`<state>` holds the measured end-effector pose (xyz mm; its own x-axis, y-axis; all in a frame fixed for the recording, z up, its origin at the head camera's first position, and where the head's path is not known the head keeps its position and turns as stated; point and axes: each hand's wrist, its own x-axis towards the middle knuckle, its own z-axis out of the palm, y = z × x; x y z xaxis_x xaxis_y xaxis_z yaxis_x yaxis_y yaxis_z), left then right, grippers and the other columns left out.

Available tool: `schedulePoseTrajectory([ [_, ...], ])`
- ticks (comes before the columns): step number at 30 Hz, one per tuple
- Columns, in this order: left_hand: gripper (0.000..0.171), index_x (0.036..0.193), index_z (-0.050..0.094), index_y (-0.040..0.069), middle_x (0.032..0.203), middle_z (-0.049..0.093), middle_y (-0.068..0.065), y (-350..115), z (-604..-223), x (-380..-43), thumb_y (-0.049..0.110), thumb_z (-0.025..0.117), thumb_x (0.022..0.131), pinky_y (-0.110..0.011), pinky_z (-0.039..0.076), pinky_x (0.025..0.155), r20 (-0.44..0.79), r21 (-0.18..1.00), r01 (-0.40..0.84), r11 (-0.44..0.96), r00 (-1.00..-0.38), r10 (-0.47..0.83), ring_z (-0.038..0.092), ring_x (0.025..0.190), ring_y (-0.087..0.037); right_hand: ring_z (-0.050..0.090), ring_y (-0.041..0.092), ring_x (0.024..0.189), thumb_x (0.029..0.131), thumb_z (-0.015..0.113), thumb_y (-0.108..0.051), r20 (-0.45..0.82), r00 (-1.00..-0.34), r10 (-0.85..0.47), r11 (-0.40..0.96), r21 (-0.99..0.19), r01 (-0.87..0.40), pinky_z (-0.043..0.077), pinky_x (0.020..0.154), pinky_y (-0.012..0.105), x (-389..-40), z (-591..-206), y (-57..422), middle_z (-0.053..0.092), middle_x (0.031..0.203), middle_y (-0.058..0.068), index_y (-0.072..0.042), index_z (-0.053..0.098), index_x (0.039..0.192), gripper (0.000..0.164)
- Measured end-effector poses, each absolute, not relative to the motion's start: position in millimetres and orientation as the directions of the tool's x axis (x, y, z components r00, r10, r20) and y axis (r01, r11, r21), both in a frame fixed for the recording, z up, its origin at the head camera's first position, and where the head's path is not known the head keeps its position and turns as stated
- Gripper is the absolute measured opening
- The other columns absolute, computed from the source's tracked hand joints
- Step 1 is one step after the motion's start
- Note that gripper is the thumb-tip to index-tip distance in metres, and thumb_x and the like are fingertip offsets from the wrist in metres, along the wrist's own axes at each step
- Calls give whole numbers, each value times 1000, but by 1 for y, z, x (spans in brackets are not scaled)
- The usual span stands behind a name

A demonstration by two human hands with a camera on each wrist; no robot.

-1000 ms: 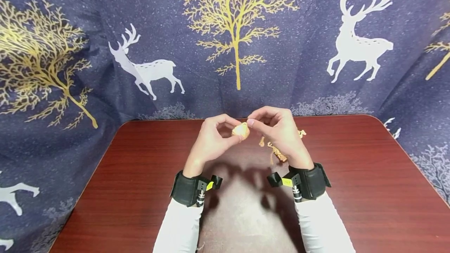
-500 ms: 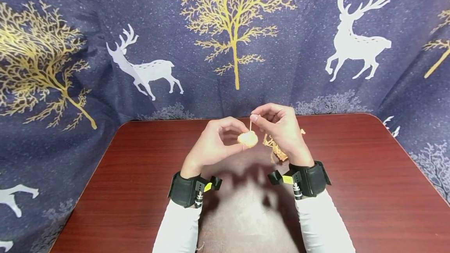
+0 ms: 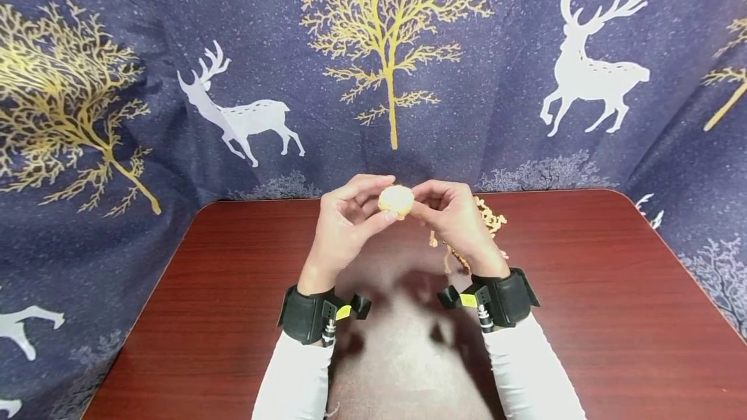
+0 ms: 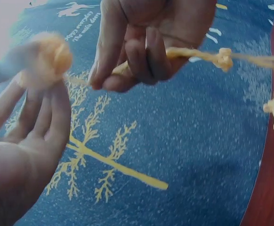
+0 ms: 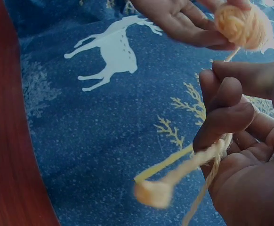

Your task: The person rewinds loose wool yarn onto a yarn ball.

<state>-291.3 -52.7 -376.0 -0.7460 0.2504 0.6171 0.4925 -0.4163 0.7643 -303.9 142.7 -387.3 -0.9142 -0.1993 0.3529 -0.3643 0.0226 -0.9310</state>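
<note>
A small pale-orange yarn ball (image 3: 396, 200) is held up over the table's far edge, between thumb and fingers of my left hand (image 3: 341, 229). Just right of it, my right hand (image 3: 458, 222) pinches the strand that leaves the ball. In the right wrist view that short strand spans the gap from the yarn ball (image 5: 244, 27) to my thumb and index finger. More yarn (image 5: 212, 176) passes through the curled fingers and hangs below the palm, with a blurred lump (image 5: 154, 194) on it. A loose yarn tangle (image 3: 491, 218), partly hidden by my right hand, lies on the table.
The reddish-brown wooden table (image 3: 595, 290) has a worn, pale patch (image 3: 408, 368) in front of me. Behind it hangs a dark blue curtain (image 3: 455, 128) printed with deer and trees. Both wrists wear black camera straps (image 3: 307, 316).
The ball went right and down, then back up and left in my left hand, turning. My right hand first drew up a strand, then came down and left, close to the ball.
</note>
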Motion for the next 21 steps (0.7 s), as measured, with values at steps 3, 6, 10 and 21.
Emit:
schedulePoseTrajectory([
  [3,40,117,69,-5,114,69,-14,-52,-376,-292,-22,67,80,-31,58,89,596,755,476,-451,-785,168,67,105,-21,56,14,57,88,76,-2,342,-915,-216,59,-930,-362,47,48,23,-303,-388,139,68,76,5,4,72,97,10],
  [6,40,113,71,1,109,72,-9,-50,-377,-294,-22,65,81,-29,58,86,554,752,453,-479,-828,88,69,100,-19,56,15,57,88,78,-7,334,-914,-230,100,-926,-363,46,47,23,-302,-387,136,68,75,8,0,74,96,11],
  [10,33,110,70,-4,105,73,-9,-48,-378,-296,-20,68,81,-29,59,86,506,772,463,-434,-862,-19,70,96,-18,56,20,57,88,79,-10,325,-914,-242,135,-922,-364,47,48,25,-299,-385,134,69,76,11,-5,76,96,10],
  [21,32,112,67,-12,108,71,-21,-46,-383,-299,-12,76,81,-35,60,87,552,824,558,-97,-830,-81,70,92,-16,52,15,56,87,79,-9,345,-909,-232,200,-898,-392,46,48,25,-295,-379,137,70,77,6,-10,76,93,7],
])
